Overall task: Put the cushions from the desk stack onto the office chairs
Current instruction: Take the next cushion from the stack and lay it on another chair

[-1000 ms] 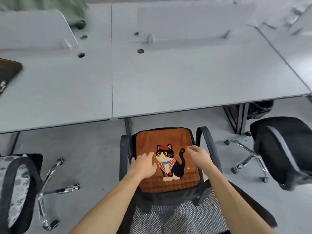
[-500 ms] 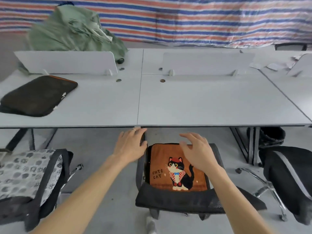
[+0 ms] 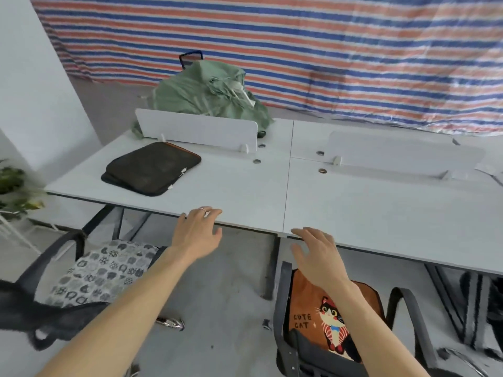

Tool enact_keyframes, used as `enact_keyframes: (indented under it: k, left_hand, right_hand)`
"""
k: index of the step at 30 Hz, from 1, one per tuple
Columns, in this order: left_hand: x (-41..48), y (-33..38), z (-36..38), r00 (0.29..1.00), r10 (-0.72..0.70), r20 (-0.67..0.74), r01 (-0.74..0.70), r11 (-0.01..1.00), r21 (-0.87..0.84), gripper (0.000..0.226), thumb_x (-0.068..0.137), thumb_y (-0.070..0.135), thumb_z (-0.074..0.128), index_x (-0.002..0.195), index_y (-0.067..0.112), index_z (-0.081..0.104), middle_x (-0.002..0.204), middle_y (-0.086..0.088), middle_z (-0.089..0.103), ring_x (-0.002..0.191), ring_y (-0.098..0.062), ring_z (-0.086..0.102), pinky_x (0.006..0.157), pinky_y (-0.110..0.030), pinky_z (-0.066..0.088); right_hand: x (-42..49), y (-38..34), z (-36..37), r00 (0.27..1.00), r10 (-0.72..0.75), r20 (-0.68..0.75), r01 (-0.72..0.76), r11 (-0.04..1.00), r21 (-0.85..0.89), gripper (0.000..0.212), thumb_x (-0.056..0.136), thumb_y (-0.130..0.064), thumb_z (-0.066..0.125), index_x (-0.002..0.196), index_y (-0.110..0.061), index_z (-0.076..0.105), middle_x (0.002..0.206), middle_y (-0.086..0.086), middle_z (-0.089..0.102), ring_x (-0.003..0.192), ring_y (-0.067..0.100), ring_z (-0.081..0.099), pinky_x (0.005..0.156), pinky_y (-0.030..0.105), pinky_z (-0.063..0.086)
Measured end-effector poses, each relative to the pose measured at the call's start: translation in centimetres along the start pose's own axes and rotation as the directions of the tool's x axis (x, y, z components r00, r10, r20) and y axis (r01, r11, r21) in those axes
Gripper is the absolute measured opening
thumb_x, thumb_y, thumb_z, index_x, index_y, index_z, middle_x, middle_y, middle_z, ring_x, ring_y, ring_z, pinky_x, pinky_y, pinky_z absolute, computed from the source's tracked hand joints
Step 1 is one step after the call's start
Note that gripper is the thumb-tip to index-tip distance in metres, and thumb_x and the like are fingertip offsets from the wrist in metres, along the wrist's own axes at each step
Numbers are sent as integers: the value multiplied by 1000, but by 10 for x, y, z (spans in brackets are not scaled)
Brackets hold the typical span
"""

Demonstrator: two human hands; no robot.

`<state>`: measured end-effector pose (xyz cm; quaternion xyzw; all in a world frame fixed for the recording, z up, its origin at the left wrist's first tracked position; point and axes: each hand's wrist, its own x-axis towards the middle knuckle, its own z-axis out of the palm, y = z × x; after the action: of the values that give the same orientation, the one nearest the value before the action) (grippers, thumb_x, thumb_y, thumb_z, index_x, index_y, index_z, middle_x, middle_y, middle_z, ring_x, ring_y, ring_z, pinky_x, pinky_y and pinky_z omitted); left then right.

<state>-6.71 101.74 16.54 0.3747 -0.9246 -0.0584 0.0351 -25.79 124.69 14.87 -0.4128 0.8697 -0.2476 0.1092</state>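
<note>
A stack of dark cushions (image 3: pixel 151 168) with an orange edge lies on the left part of the grey desk (image 3: pixel 245 191). An orange cat cushion (image 3: pixel 307 319) rests on the black office chair (image 3: pixel 281 317) at lower right. A grey patterned cushion (image 3: pixel 100 270) sits on the chair (image 3: pixel 54 246) at lower left. My left hand (image 3: pixel 197 234) hovers open at the desk's front edge, holding nothing. My right hand (image 3: pixel 317 258) is open above the orange cushion's chair, just under the desk edge.
White divider panels (image 3: pixel 196 130) stand along the desk's back. A green sack (image 3: pixel 206 93) lies behind the left divider. A striped tarp (image 3: pixel 299 44) covers the far wall. A plant (image 3: pixel 13 189) is at the far left; a third dark chair (image 3: pixel 490 303) is at the right.
Both hands have lifted off the orange cat cushion, leaving it on the chair. My view has swung up and left, bringing the dark cushion stack into sight.
</note>
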Motion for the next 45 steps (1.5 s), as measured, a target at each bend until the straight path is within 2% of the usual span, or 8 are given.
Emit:
enact_keyframes:
  k: [3, 10, 18, 24, 34, 39, 45]
  left_hand:
    - [19, -57, -8, 1000, -23, -18, 23, 1000, 15, 52, 99, 39, 44, 150, 31, 37, 157, 2, 36, 142, -20, 36, 114, -45, 29]
    - [69, -195, -21, 996, -81, -37, 83, 994, 68, 54, 98, 39, 45, 150, 28, 38, 155, 3, 39, 140, -20, 38, 111, -45, 32]
    - [146, -263, -22, 995, -99, -15, 100, 993, 67, 54, 98, 41, 46, 150, 28, 39, 153, 3, 43, 138, -21, 41, 108, -44, 36]
    - [207, -263, -5, 996, -91, 0, 91, 993, 74, 53, 96, 42, 48, 148, 29, 42, 151, 4, 45, 134, -21, 45, 104, -43, 39]
    - [297, -276, 31, 968, -237, 77, 232, 970, 74, 50, 96, 41, 47, 145, 29, 45, 147, 4, 49, 127, -23, 52, 98, -40, 43]
    - [319, -291, 71, 942, -287, 176, 280, 958, 64, 53, 96, 40, 47, 147, 28, 43, 148, 3, 48, 129, -23, 50, 99, -41, 42]
    - [346, -314, 129, 881, -324, 345, 319, 945, 72, 56, 96, 37, 47, 150, 24, 39, 149, -3, 45, 133, -26, 44, 101, -45, 38]
  right_hand:
    - [37, -43, 22, 999, -26, -32, 25, 1000, -13, 42, 103, -41, 46, 144, -38, 51, 152, -9, 46, 146, 20, 27, 119, 39, 29]
    - [121, -152, 80, 998, -59, -8, 58, 995, -87, 44, 103, -45, 41, 146, -41, 48, 155, -9, 43, 148, 20, 23, 119, 40, 29]
    - [204, -208, 103, 999, -51, -2, 51, 991, -123, 45, 103, -45, 41, 148, -41, 45, 155, -9, 42, 149, 19, 22, 119, 37, 26]
    - [274, -195, 109, 998, -53, 16, 55, 988, -147, 46, 103, -46, 41, 149, -40, 44, 156, -8, 41, 149, 20, 22, 118, 39, 28]
    - [395, -147, 133, 995, -64, 77, 72, 991, -111, 45, 104, -44, 43, 149, -38, 45, 154, -8, 45, 147, 21, 26, 116, 37, 30]
    - [431, -124, 175, 981, 5, 194, 21, 991, -131, 46, 104, -43, 41, 150, -38, 44, 155, -8, 43, 148, 21, 26, 117, 37, 30]
    - [444, -95, 244, 898, 138, 419, -33, 968, -250, 49, 104, -44, 37, 152, -38, 39, 158, -6, 39, 149, 22, 23, 118, 39, 30]
